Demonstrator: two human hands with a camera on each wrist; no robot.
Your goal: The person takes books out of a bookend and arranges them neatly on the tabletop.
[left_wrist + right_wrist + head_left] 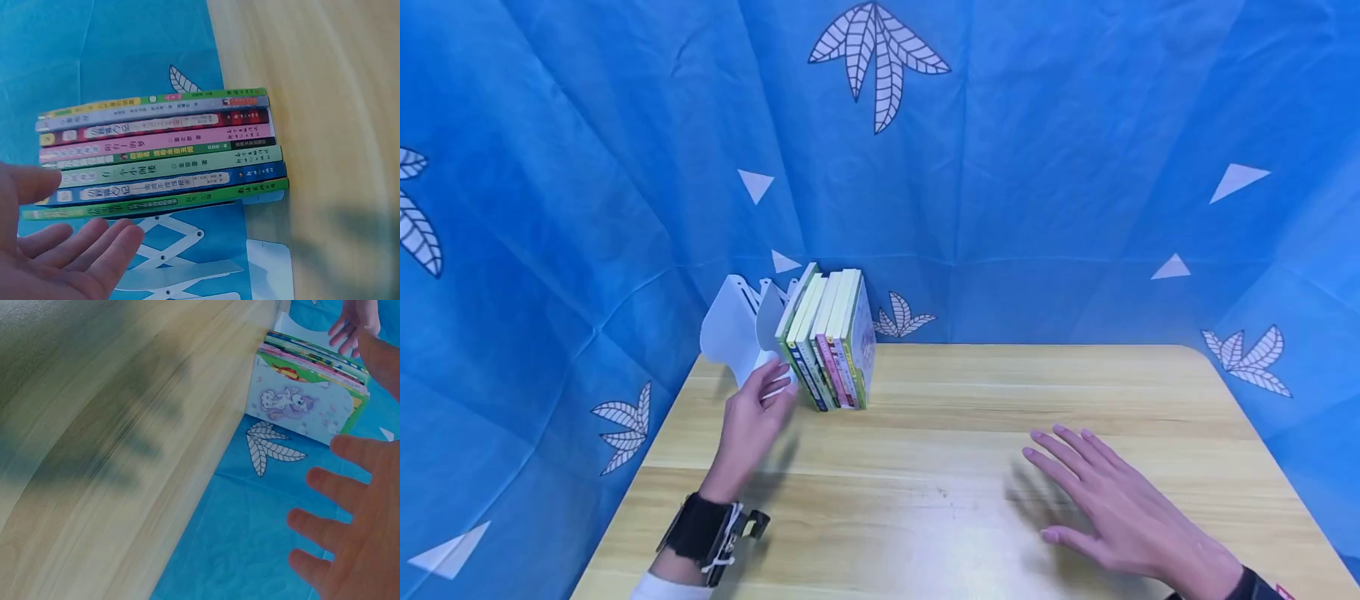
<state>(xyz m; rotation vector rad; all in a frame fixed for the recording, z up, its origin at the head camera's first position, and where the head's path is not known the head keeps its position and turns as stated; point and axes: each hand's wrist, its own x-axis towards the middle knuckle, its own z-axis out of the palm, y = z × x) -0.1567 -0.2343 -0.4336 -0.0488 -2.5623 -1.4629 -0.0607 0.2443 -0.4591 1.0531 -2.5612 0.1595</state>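
Observation:
A row of several thin books [827,342] stands upright at the back left of the table, spines facing the person and leaning slightly left. To its left is a white expandable bookend [730,325], whose criss-cross metal bars show in the left wrist view. Just in front of the bookend and the leftmost book, the left hand [760,417] has loosely bent fingers and holds nothing; whether it touches a book is unclear. The right hand [1105,508] hovers over the table's right side, fingers spread. From the right wrist, the end book's cover [287,400] shows a unicorn picture.
The wooden table [940,467] meets a blue curtain [1037,167] with leaf prints at its back and sides. A black wrist strap with a small camera [722,533] sits on the left wrist.

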